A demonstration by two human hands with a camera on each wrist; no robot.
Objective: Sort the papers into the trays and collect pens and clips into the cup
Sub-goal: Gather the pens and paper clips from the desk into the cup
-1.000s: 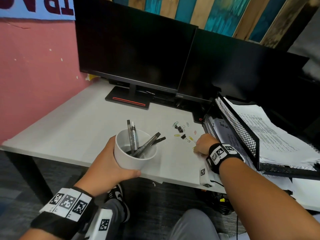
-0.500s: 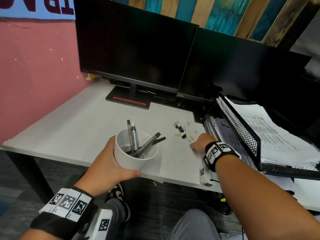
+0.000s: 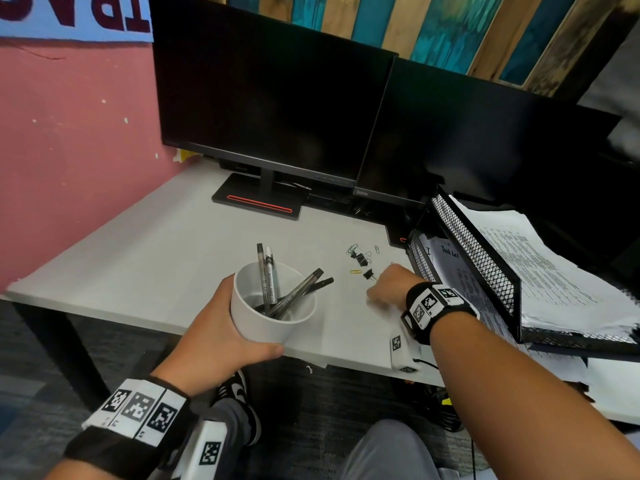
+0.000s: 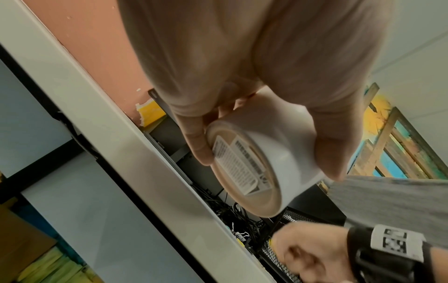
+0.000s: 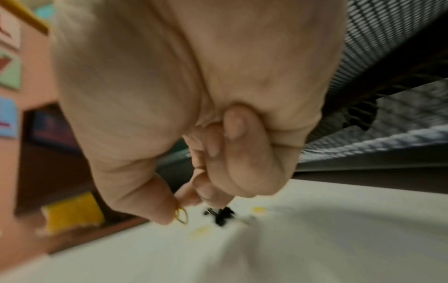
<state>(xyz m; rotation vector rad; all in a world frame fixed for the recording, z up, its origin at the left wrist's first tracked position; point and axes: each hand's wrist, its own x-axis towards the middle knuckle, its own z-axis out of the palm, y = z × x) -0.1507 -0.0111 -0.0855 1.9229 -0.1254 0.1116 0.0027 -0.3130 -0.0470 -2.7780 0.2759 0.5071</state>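
Note:
My left hand (image 3: 221,337) grips a white cup (image 3: 273,306) at the desk's front edge; several pens (image 3: 268,278) stand in it. The left wrist view shows the cup's labelled bottom (image 4: 242,168) between thumb and fingers. My right hand (image 3: 384,289) is over the desk, its fingers curled, pinching a yellow paper clip (image 5: 181,216) between thumb and forefinger. A black binder clip (image 3: 369,274) and a yellow paper clip (image 3: 355,271) lie just beyond it. More clips (image 3: 360,254) lie scattered farther back. Black mesh trays (image 3: 485,258) at the right hold printed papers (image 3: 540,268).
Two dark monitors (image 3: 277,98) stand along the back of the white desk (image 3: 145,251). A pink wall (image 3: 69,150) is at the left. More white papers (image 3: 609,386) lie under the trays at the right front.
My right hand has slid left and toward me along the desk, away from the tray, with a yellow clip pinched. The cup and left hand have stayed put.

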